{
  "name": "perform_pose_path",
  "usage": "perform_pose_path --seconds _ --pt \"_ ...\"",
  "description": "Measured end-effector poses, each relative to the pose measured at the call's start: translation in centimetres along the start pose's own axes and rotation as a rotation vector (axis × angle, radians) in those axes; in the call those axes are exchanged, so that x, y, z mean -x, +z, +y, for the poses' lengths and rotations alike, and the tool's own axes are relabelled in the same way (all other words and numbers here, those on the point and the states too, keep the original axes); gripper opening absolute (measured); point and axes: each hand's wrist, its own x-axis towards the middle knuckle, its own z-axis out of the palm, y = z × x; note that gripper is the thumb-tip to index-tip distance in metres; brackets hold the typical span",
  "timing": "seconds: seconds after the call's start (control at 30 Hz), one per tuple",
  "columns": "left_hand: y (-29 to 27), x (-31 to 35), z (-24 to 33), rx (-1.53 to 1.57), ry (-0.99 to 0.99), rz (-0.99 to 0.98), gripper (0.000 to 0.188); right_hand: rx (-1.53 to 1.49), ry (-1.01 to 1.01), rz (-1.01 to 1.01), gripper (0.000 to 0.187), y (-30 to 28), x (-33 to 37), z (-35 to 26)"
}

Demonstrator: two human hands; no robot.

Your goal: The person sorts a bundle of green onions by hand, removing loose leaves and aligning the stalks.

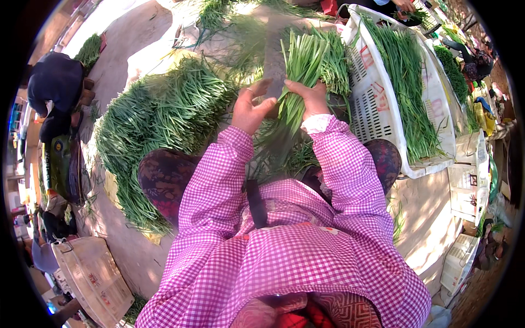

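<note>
My right hand [310,98] is closed around a bunch of long green chives [301,57], gripping it near the middle with the thumb across the front. The bunch stands tilted, its pale, even ends pointing away from me and its leaves hanging below the hand. Just to its left, my left hand [250,106] has thumb and fingers apart, with nothing visible between them. Right behind the held bunch lie more chives [336,65]. A large heap of chives [158,109] spreads on the ground beside my left knee.
A white slatted crate [377,106] stands at my right, filled with chives [402,82]. Another white crate [469,180] is farther right, and a pale crate [93,279] lies lower left. A bent-over person [54,82] is at far left; a co-worker's hand [404,5] shows at the top right.
</note>
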Motion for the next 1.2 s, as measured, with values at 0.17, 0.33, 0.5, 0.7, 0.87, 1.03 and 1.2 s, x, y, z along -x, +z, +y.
perform_pose_path --seconds 0.17,0.33,0.5,0.7,0.87,1.03,1.2 --pt "-1.4 -0.3 1.8 0.233 -0.044 0.345 0.025 0.142 0.065 -0.091 0.037 -0.1 0.0 0.6" --pt "-1.5 -0.2 1.6 0.265 -0.012 0.307 0.02 0.026 0.141 -0.138 0.041 -0.1 0.2 0.4" --pt "-2.0 -0.4 1.3 0.281 -0.042 0.26 0.019 -0.026 0.135 -0.214 0.041 -0.6 -0.3 0.8" --pt "-3.4 -0.7 1.1 0.257 -0.119 0.333 0.018 -0.156 0.151 -0.178 0.035 -0.8 -0.3 -0.2" --pt "-5.4 -1.1 0.7 0.475 -0.112 0.535 0.014 -0.078 0.063 -0.22 0.036 -1.2 -0.6 -1.4" --pt "-3.9 -0.2 3.7 0.349 0.044 0.51 0.014 0.12 0.015 -0.296 0.037 -0.5 0.3 -1.4" --pt "-2.8 0.3 5.4 0.267 0.201 0.441 0.017 0.476 0.026 -0.412 0.041 -1.0 0.2 -0.6"
